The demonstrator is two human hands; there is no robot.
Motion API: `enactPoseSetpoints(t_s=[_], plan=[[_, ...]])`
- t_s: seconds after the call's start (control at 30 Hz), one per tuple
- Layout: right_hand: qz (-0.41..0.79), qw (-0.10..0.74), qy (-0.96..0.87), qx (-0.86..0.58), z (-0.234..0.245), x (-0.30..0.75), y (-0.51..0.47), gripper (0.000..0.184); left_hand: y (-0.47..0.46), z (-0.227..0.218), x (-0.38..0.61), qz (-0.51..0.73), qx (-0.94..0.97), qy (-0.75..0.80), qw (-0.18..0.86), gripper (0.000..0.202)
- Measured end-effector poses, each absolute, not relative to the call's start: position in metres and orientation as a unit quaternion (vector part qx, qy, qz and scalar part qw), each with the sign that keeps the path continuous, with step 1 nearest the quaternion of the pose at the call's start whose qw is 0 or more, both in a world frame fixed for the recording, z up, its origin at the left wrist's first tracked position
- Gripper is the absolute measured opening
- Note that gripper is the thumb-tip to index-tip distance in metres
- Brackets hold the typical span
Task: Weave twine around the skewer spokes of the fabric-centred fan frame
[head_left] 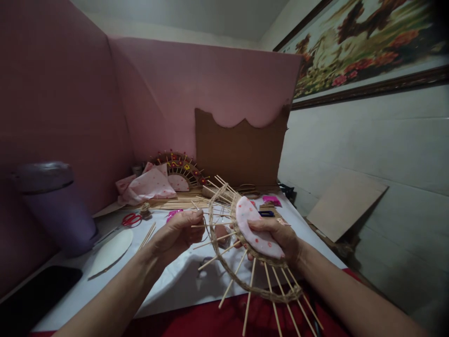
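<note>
My right hand grips a half-round fan frame by its pale pink, red-dotted fabric centre, thumb in front and fingers behind. Thin wooden sticks radiate from the centre through a braided twine band. To the left of the frame, my left hand is closed in a pinch, thumb against forefinger, on a thin cord that runs toward the band. A slender pointed piece shows just above those fingertips; its kind is unclear. The frame is tilted and held above the table.
Red-handled scissors, a white oval piece, a purple tumbler and a dark phone-like slab lie left. Behind are a decorated fan, dotted fabric and a cardboard sheet. A blue clip-like item is right.
</note>
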State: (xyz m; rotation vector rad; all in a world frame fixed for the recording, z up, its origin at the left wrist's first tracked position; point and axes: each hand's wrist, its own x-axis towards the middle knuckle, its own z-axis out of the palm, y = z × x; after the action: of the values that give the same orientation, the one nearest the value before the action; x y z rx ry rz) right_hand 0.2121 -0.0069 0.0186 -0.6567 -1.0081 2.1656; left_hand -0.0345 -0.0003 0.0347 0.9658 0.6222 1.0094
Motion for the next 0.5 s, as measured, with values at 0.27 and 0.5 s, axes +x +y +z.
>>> enactPoseSetpoints(t_s=[0.27,0.5], plan=[[0.825,0.327,-0.359,-0.29,0.0178,0.2125,-0.0042,0.028,0.0035,0.0302,-0.038,0.462,0.425,0.314,0.712,0.013],[0.81,0.344,-0.343,-0.329,0.0234,0.2099,-0.005,0.028,0.0018,0.0293,-0.035,0.457,0.472,0.334,0.676,0.011]])
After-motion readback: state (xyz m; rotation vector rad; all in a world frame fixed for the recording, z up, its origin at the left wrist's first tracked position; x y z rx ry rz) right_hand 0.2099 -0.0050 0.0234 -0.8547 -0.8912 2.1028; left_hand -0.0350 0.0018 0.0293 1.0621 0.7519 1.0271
